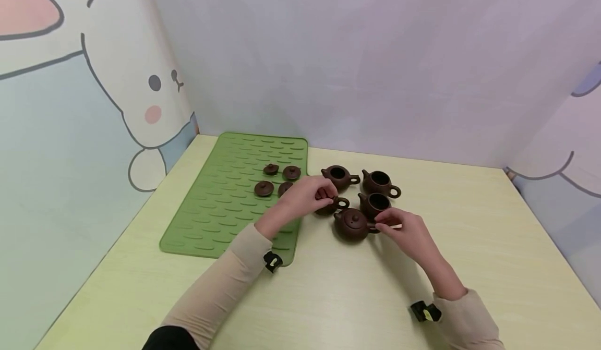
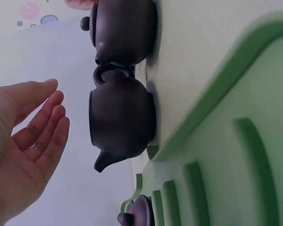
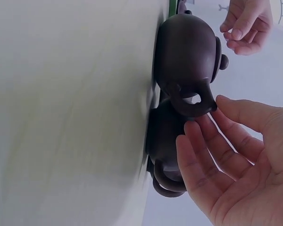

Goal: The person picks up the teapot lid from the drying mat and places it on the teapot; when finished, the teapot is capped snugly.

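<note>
While left hand hovers loosely curled by a lidless teapot, right hand pinches lidded teapot by its handle.

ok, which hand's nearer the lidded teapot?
Right: right hand is at the handle of the lidded teapot; left hand is apart, above an open teapot.

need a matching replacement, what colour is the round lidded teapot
The round lidded teapot is dark brown, best seen in the head view.
</note>
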A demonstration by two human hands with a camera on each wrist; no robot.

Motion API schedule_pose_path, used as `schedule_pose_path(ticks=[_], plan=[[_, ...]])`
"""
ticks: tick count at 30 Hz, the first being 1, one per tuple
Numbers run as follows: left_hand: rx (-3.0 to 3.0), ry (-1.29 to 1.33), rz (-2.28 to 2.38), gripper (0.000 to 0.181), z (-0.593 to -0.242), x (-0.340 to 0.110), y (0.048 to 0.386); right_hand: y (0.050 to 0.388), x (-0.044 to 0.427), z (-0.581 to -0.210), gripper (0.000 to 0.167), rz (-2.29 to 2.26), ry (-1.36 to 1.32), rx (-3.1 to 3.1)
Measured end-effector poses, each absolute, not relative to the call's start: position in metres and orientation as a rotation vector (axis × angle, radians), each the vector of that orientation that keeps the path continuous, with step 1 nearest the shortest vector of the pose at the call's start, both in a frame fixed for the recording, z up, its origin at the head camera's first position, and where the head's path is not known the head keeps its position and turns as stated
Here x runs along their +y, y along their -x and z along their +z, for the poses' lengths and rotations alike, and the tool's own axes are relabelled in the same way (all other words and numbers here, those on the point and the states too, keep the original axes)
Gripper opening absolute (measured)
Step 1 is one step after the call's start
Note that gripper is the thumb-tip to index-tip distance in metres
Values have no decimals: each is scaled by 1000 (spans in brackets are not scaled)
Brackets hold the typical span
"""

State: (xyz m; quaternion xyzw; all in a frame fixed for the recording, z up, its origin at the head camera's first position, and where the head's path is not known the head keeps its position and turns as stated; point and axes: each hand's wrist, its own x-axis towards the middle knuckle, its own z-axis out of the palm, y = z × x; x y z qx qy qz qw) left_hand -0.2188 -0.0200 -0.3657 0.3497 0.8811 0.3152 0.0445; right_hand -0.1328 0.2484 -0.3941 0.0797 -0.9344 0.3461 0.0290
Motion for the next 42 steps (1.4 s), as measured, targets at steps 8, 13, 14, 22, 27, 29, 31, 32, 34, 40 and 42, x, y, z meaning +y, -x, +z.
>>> schedule_pose_path(ticks=[8, 13, 14, 22, 27, 29, 31, 32, 34, 40, 42], plan=[[2729, -1062, 1008, 12, -368, -29, 221, 133, 253, -392, 10, 1056, -240, -2870], [2743, -1050, 1012, 12, -368, -34, 222, 133, 255, -389, 12, 1048, -231, -2871], [2746, -1046, 1012, 12, -368, -35, 222, 133, 256, -389, 12, 1047, -231, -2873], [2782, -1012, 1004, 9, -370, -43, 224, 135, 259, -386, 12, 1033, -231, -2856], [2785, -984, 1019, 10, -373, -47, 227, 135, 262, -383, 13, 1020, -226, -2849], [2784, -973, 1030, 12, -373, -49, 228, 135, 263, -382, 13, 1019, -220, -2848], [2785, -964, 1033, 13, -374, -51, 228, 134, 264, -381, 14, 1022, -213, -2844], [2786, -961, 1032, 13, -374, -51, 229, 134, 264, -380, 15, 1024, -210, -2842], [2785, -957, 1033, 14, -375, -53, 229, 134, 265, -380, 16, 1027, -203, -2838], [2795, -938, 1031, 13, -376, -59, 231, 135, 267, -380, 17, 1026, -188, -2813], [2800, -924, 1029, 14, -376, -61, 231, 135, 267, -380, 16, 1015, -184, -2805]])
